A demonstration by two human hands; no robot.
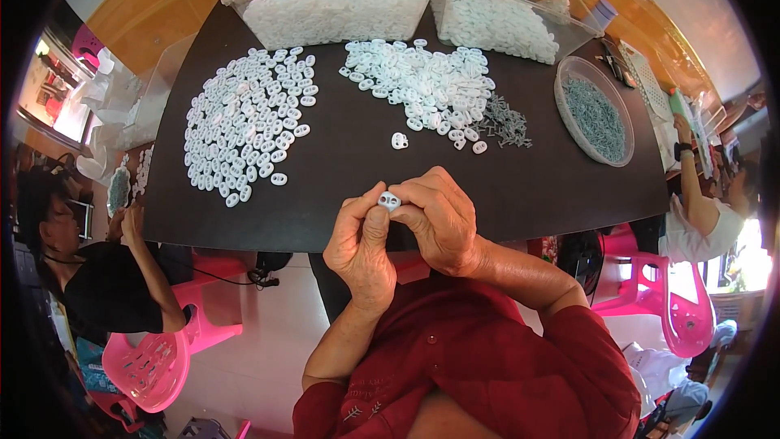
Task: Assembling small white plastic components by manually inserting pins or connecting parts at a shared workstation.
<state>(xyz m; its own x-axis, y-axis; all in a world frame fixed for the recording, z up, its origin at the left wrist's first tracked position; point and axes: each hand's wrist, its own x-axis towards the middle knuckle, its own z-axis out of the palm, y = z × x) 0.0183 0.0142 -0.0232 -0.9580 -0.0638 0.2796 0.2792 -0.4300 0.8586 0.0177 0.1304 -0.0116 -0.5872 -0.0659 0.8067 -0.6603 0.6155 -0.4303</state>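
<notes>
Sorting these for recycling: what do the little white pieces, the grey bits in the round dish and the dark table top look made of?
White pieces: likely moulded plastic, glossy, all the same oval shape with two holes. Grey bits: probably metal, dull grey and thin, too small to be sure. Round dish: clear plastic, see-through rim. Table top: dark, matt, smooth; material unclear.
</notes>
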